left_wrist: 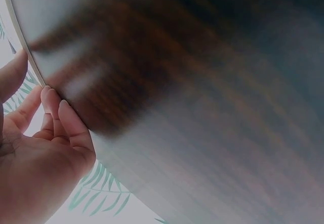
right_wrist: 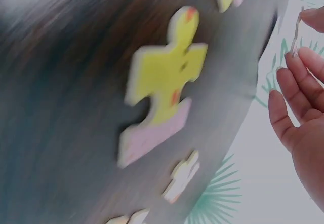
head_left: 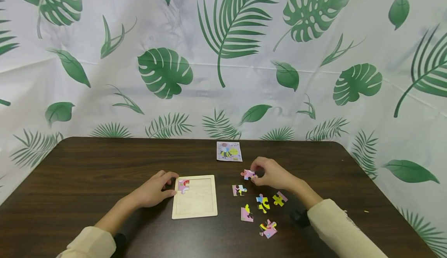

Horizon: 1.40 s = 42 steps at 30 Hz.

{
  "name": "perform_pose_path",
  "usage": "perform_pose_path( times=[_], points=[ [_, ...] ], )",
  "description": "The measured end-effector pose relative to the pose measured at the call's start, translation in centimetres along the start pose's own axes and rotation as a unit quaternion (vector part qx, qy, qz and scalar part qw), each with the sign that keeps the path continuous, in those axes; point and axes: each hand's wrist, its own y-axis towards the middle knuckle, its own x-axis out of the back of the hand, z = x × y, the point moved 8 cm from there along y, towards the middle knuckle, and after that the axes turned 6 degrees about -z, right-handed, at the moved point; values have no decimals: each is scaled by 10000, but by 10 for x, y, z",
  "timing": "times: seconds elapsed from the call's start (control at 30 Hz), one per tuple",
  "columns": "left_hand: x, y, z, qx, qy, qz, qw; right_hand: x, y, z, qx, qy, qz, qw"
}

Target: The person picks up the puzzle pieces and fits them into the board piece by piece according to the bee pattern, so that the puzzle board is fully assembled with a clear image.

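Jigsaw piece in pink and red (head_left: 248, 175) is sitting in the pinch of your right hand (head_left: 273, 174), thumb and fingers clamping its right side; whether it is clearing the dark wooden surface (head_left: 122, 161), these views are not showing clearly. Your left hand (head_left: 152, 191) is resting against the left side of the wooden puzzle tray (head_left: 196, 205), thumb and fingertips apart with nothing pinched between them. Inside the tray's top-left corner, a mushroom-print piece (head_left: 183, 186) is lying close to those fingertips.

You are holding the pink-and-red piece by one side only, so it could be twisting or slipping if your pinch loosens. Just nearer you, a white-and-pink piece (head_left: 238, 190) is lying close enough to be knocked by a low sweep towards the tray. You are bracing the tray on one side alone — a pull from the right could be sliding it away from your fingers. A careless fingertip over the rim could be nudging the mushroom-print piece out of its corner.

Among the others, a black-and-yellow striped piece (head_left: 262, 203) and a yellow piece with a pink edge (head_left: 280, 199) are lying near each other — reaching hastily there could be disturbing both. Beyond them, the bee picture card (head_left: 229, 151) is lying well apart from your hands.
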Motion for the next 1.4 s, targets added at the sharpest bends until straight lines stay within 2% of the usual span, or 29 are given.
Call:
perform_pose_path(
  times=[0.37,0.63,1.0,1.23,1.4],
  points=[
    [-1,1,2,71,-28,34,10000,-10,21,32,419,113,21,9991],
    [-2,2,4,111,-4,37,9999,-27,35,55,684,123,147,9975],
    [-1,3,3,47,-21,54,10000,-55,53,87,637,215,519,9964],
    [-1,2,4,144,-8,71,9999,-71,59,99,621,178,721,9953],
    [-1,2,3,88,-62,79,9999,-81,63,102,590,-16,721,9957]
  ],
)
